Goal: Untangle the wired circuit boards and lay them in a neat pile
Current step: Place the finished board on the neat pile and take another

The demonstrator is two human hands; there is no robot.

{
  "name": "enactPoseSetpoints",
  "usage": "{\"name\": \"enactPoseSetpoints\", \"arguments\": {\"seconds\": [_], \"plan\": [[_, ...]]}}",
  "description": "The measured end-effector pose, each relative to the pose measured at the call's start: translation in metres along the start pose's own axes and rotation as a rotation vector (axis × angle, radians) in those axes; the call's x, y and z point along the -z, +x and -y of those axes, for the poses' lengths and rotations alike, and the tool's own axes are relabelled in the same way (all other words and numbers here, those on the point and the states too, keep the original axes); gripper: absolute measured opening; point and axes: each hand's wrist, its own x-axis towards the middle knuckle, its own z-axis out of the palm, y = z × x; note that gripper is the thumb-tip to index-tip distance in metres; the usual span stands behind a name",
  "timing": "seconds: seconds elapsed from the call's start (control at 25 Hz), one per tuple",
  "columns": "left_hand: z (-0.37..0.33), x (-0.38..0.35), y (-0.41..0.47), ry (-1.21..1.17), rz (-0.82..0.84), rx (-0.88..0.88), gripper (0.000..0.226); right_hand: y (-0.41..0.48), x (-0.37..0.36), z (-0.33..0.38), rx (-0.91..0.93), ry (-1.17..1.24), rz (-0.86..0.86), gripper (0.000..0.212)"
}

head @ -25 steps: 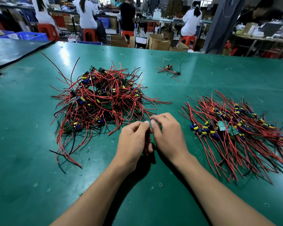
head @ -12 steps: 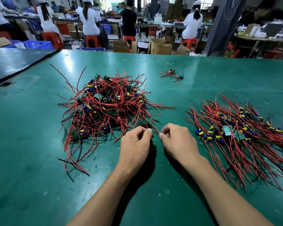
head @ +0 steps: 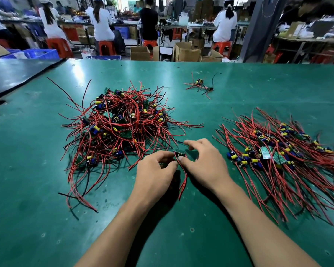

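Contact is made by both hands on one small circuit board (head: 179, 152), which is held between them just above the green table (head: 27, 170). The board is pinched by the thumb and forefinger of the left hand (head: 154, 171), whose other fingers are curled under. From the other side it is gripped by the thumb of the right hand (head: 205, 162), with the remaining right fingers bent loosely over it. Red wires (head: 183, 180) are seen hanging from the board, trailing down between the two wrists toward the person. Beyond and to the outside of the left hand a tangled heap (head: 120, 128) of boards and red and black wires is piled, its nearest strands just beside the left knuckles. To the outside of the right hand, near but apart from it, a flatter pile (head: 278, 157) is laid with its wires combed roughly one way. Well ahead of both hands a stray board (head: 200, 84) is left on its own. Seated workers (head: 102, 22) on red stools (head: 105, 47) are visible past the table's far edge.
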Motion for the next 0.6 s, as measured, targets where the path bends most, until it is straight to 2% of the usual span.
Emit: {"name": "enactPoseSetpoints", "arguments": {"seconds": [0.12, 0.24, 0.4, 0.48, 0.6], "plan": [[0.002, 0.0, 0.002, -0.013, -0.016, -0.01, 0.016, 0.001, -0.004, -0.001, 0.022, -0.137, 0.034, 0.038], [0.003, 0.001, 0.001, -0.037, -0.045, -0.026, 0.012, 0.001, -0.004, -0.002, 0.014, -0.064, -0.017, 0.028], [0.005, 0.0, 0.0, -0.081, -0.007, -0.003, 0.011, 0.004, 0.002, -0.005, -0.035, 0.183, -0.049, 0.018], [0.006, -0.001, 0.001, -0.081, 0.004, 0.012, 0.01, 0.005, 0.005, -0.007, -0.025, 0.271, -0.014, 0.018], [0.007, -0.001, 0.002, -0.186, 0.018, 0.062, 0.011, 0.003, 0.006, 0.002, -0.016, 0.538, 0.105, 0.022]]}}
